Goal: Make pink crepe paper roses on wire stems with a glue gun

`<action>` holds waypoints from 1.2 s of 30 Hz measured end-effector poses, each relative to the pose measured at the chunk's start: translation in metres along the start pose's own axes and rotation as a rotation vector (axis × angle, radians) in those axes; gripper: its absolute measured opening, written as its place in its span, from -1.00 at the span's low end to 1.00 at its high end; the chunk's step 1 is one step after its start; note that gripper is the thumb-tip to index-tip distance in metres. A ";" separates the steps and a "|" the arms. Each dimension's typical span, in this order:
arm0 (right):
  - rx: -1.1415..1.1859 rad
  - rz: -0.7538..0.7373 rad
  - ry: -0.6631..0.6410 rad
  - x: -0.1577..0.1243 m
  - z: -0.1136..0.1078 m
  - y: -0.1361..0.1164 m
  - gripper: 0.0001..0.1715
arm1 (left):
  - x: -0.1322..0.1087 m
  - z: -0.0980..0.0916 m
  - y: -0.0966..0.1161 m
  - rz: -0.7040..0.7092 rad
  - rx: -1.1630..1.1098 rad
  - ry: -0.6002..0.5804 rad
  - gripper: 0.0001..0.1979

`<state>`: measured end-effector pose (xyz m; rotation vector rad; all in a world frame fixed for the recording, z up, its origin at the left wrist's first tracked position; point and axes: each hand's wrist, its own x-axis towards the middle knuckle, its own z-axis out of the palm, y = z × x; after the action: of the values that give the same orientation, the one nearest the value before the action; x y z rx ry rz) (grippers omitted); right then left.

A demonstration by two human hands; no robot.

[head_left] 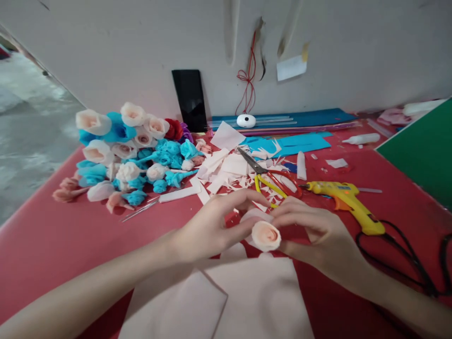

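Between my two hands is a small pale peach paper rose [266,236], its spiral centre facing up toward me. My left hand [221,223] has its thumb and fingers closed on a pale paper petal [254,217] at the rose's left and far side. Thumb and fingers of my right hand [310,230] grip the rose from the right. Below the hands lie large pale peach paper sheets [261,296], one folded over. Scissors [268,176] with red and yellow handles rest on paper scraps just beyond the fingers.
Peach, blue and red paper flowers [127,155] are heaped at the left of the red table [45,245]. A yellow glue gun [348,197] with a black cable lies right. Behind stand a black phone [190,101] and a white case [246,121]. A green board [423,146] leans in from the right.
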<state>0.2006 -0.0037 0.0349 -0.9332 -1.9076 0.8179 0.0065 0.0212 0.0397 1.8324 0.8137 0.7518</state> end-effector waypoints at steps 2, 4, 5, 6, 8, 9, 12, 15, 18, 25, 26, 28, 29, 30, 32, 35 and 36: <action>0.004 -0.002 0.070 -0.002 -0.001 -0.002 -0.90 | -0.002 0.006 -0.001 -0.003 -0.132 0.085 -0.72; -0.007 0.024 0.117 -0.003 -0.003 -0.004 -0.87 | -0.003 0.013 -0.001 -0.036 -0.285 0.143 -0.64; -0.011 0.037 0.131 -0.004 -0.003 -0.005 -0.86 | -0.004 0.016 0.000 -0.060 -0.343 0.152 -0.64; -0.015 0.043 0.139 -0.005 -0.004 -0.005 -0.84 | -0.005 0.019 0.002 -0.084 -0.383 0.142 -0.65; -0.023 0.039 0.161 -0.006 -0.004 -0.005 -0.83 | -0.006 0.022 0.005 -0.115 -0.399 0.095 -0.76; -0.024 0.034 0.171 -0.006 -0.003 -0.005 -0.82 | -0.007 0.023 0.007 -0.113 -0.387 0.080 -0.80; -0.028 0.022 0.187 -0.007 0.000 -0.005 -0.83 | -0.010 0.024 0.010 -0.093 -0.320 0.114 -0.77; -0.039 0.071 0.199 -0.007 0.003 -0.006 -0.87 | -0.012 0.024 0.012 -0.109 -0.300 0.172 -0.75; -0.046 0.144 0.191 -0.008 0.004 -0.007 -0.87 | -0.013 0.025 0.014 -0.119 -0.305 0.177 -0.75; -0.026 0.291 0.176 -0.007 0.005 -0.008 -0.88 | -0.015 0.026 0.018 -0.107 -0.172 0.207 -0.78; -0.032 0.299 0.182 -0.007 0.005 -0.009 -0.87 | -0.015 0.026 0.018 -0.107 -0.154 0.212 -0.77; -0.061 0.309 0.193 -0.006 0.005 -0.011 -0.87 | -0.015 0.026 0.019 -0.105 -0.149 0.212 -0.79; -0.071 0.318 0.198 -0.005 0.005 -0.011 -0.86 | -0.015 0.026 0.020 -0.103 -0.163 0.211 -0.81; -0.074 0.329 0.200 -0.005 0.006 -0.012 -0.85 | -0.015 0.027 0.020 -0.103 -0.180 0.209 -0.82; -0.073 0.358 0.192 -0.005 0.006 -0.011 -0.83 | -0.014 0.028 0.020 -0.114 -0.211 0.212 -0.83; -0.088 0.376 0.166 -0.005 0.007 -0.009 -0.81 | -0.013 0.029 0.019 -0.154 -0.191 0.234 -0.88; -0.088 0.370 0.157 -0.005 0.007 -0.008 -0.80 | -0.012 0.030 0.019 -0.163 -0.178 0.240 -0.90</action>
<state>0.1938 -0.0131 0.0360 -1.3905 -1.6692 0.8476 0.0264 -0.0097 0.0449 1.5165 1.0035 0.9185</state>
